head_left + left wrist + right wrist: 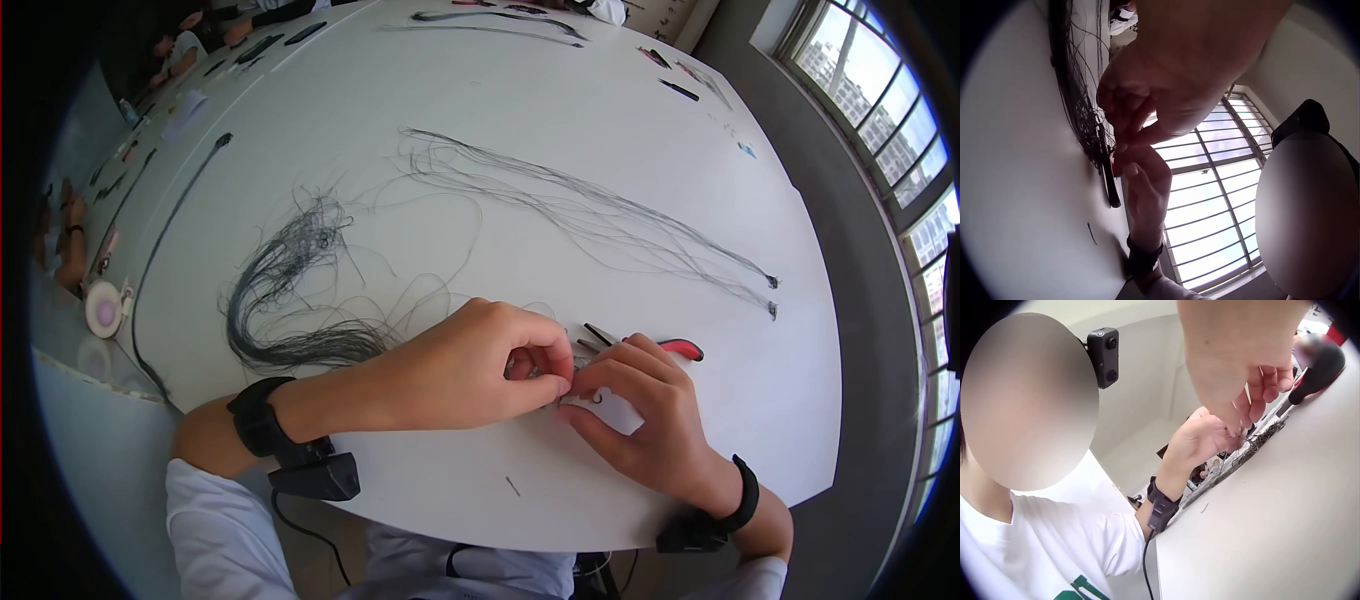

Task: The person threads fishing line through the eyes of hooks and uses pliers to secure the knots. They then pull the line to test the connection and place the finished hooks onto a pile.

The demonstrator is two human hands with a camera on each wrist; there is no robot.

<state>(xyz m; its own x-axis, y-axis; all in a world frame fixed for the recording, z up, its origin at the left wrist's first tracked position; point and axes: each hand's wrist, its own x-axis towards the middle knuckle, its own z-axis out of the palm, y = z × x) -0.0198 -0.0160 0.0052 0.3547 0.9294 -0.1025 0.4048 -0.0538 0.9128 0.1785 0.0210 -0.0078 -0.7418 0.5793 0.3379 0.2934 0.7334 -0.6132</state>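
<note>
In the head view, the left hand [500, 360] and right hand [640, 405] meet fingertip to fingertip over the table. Thumb and fingers of each are curled in a pinch on fine dark strands [560, 400], mostly hidden by the fingers. A thick bundle of dark strands [265, 300] curves on the table left of the left hand, its thin ends running under that forearm. Red-and-black handled pliers [683, 349] lie behind the right hand. In the left wrist view, the left hand [1141, 106] stands above the right hand [1147, 187], beside the dark strands.
A long, thinner bundle of strands [600, 205] lies across the table behind the hands. A short dark piece [512, 486] rests near the front edge. Another dark strand [180, 205] runs along the left, near a round white object [104, 309]. Other people sit at the far left.
</note>
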